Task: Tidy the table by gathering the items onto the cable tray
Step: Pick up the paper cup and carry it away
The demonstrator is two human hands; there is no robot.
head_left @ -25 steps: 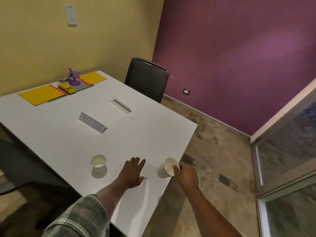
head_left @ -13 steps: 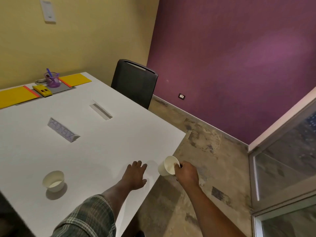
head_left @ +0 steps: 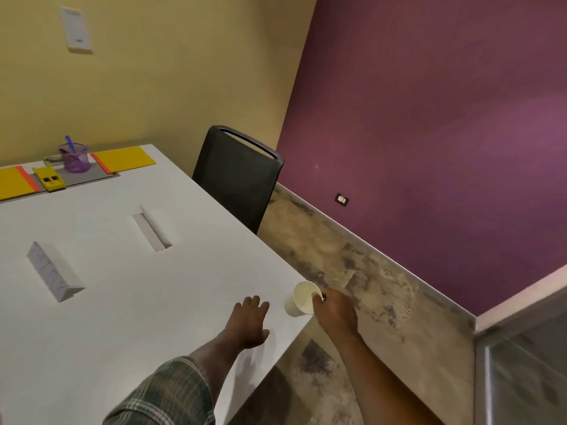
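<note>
1. Right hand [head_left: 336, 311]: fingers pinched on the rim of a white paper cup [head_left: 302, 299]; cup tilted, mouth turned toward the camera, held at the table's right edge, partly over the floor.
2. Left hand [head_left: 250, 320]: flat on the white table [head_left: 122, 317], palm down, fingers spread, holding nothing; just left of the held cup, not touching it. Plaid sleeve [head_left: 165, 394] visible on that forearm.
3. Beyond the grip and to its left: rectangular slot [head_left: 152, 227] cut into the tabletop, well apart from the cup.
4. Further left of the grip: white triangular name plate [head_left: 53, 271] lying on the table; lettering too blurred to read.
5. Far beyond the grip, at the table's far left end: grey tray [head_left: 89, 176] flanked by yellow pads [head_left: 125, 157], carrying a purple transparent cup [head_left: 74, 157] with a pen inside and a yellow block [head_left: 49, 178] at its near left corner.
6. Beyond the grip, past the table's far edge: black chair [head_left: 239, 176] pushed up to the table.
7. Right of the grip: mottled floor, purple wall with a small socket [head_left: 342, 199].
</note>
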